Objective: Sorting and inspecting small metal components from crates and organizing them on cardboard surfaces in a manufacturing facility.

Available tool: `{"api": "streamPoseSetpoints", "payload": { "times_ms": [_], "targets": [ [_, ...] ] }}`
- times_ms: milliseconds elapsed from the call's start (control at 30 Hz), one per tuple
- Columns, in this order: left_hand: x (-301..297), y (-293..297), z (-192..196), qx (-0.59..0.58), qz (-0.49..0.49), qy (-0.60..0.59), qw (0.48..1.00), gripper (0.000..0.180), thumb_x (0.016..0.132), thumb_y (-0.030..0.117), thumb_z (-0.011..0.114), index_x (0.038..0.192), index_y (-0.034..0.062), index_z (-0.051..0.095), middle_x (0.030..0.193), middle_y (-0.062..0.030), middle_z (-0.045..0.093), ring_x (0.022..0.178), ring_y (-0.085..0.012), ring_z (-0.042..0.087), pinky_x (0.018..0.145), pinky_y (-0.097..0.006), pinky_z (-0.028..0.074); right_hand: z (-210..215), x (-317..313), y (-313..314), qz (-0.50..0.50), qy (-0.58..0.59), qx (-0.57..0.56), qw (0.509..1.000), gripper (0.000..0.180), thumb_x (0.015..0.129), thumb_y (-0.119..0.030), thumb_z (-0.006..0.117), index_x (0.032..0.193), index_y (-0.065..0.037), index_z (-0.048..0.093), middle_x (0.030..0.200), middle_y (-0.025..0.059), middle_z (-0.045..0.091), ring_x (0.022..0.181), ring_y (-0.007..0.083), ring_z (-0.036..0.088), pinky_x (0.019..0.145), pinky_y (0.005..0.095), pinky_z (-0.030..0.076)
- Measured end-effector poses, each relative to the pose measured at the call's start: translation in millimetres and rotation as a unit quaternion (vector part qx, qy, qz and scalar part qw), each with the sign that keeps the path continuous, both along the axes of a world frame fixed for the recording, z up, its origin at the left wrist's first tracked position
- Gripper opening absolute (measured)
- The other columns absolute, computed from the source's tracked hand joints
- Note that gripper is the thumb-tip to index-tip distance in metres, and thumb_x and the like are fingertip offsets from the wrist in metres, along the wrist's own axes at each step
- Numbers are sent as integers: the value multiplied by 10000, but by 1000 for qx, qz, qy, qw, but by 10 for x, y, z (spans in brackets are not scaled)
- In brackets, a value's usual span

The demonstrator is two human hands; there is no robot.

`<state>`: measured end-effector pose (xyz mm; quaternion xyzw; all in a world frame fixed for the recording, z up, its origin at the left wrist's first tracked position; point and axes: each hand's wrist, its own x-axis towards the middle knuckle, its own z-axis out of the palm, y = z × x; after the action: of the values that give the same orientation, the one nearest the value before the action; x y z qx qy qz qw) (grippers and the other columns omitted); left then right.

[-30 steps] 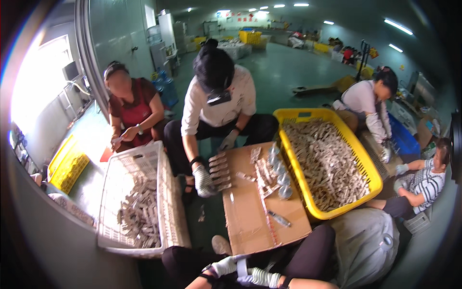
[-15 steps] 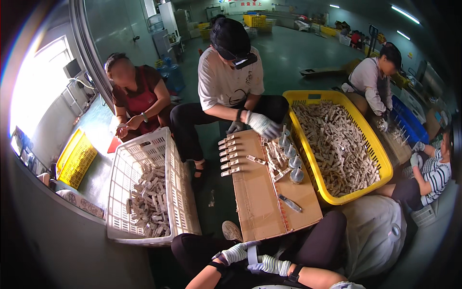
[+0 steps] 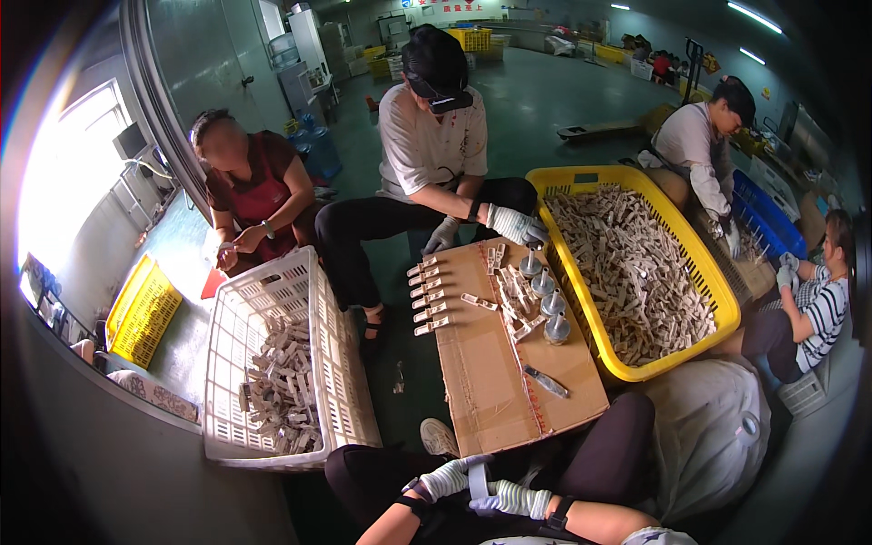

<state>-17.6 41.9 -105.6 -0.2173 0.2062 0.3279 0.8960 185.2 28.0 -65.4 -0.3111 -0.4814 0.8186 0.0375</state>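
Observation:
My left hand [image 3: 447, 480] and my right hand [image 3: 518, 499], both in striped gloves, are together over my lap, close to the cardboard's front edge. Between them they grip a pale grey band [image 3: 478, 481] that resembles a roll of tape; the fingers hide part of it. Beyond lies a flat cardboard box [image 3: 481, 381]. A utility knife [image 3: 546, 381] rests on its right side. Pale clip-shaped pieces [image 3: 516, 295] are heaped at its far right, and several more [image 3: 431, 312] line its left edge. Grey metal containers with pointed tops [image 3: 556, 329] stand beside the heap.
A yellow crate [image 3: 731, 331] full of clip pieces stands right, a white crate [image 3: 218, 391] with more on the left. Opposite, a co-worker's gloved hand [image 3: 515, 224] reaches over the box. Other people sit left and right. A white sack [image 3: 708, 436] bears a tape roll [image 3: 748, 427].
The co-worker's gloved hand opposite has shifted from above the heap toward the box's far right corner. My view has turned slightly. My hands keep their hold on the band.

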Motion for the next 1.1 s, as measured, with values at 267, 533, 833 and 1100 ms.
{"api": "streamPoseSetpoints", "payload": {
  "times_ms": [267, 533, 833, 1100],
  "targets": [
    [-168, -103, -579, -177, 72, -297, 936, 426, 982, 111, 371, 1406, 70, 386, 1391, -39, 447, 1318, -174, 387, 1180, -368, 247, -10, -59, -2, 27, -24, -9, 999, 221, 873, -240, 721, 1001, -66, 670, 839, -23, 645, 773, 79, 585, 712, 246, 475],
    [-77, -30, -388, -196, 96, -262, 940, 415, 1020, 108, 306, 1427, 57, 367, 1310, -58, 489, 1256, -152, 434, 1152, -298, 277, -16, -15, 13, 17, -6, 10, 1000, 216, 872, -231, 723, 997, -65, 665, 834, -22, 638, 772, 77, 582, 706, 245, 472],
    [-112, -72, -537, 138, -29, -46, 989, 417, 1018, 89, 307, 1429, 43, 355, 1303, -53, 488, 1245, -137, 437, 1144, -286, 286, -151, -28, 14, 29, 4, 32, 999, 250, 867, -222, 727, 1039, -49, 667, 872, -9, 654, 791, 89, 594, 728, 249, 481],
    [-68, -31, -301, -166, 74, -248, 952, 411, 1014, 90, 323, 1421, 52, 365, 1278, -55, 501, 1231, -137, 449, 1138, -283, 298, -111, -10, -16, 18, -10, 13, 1000, 253, 872, -219, 721, 1053, -49, 672, 885, -4, 664, 812, 88, 599, 752, 251, 483]
  ]
}}
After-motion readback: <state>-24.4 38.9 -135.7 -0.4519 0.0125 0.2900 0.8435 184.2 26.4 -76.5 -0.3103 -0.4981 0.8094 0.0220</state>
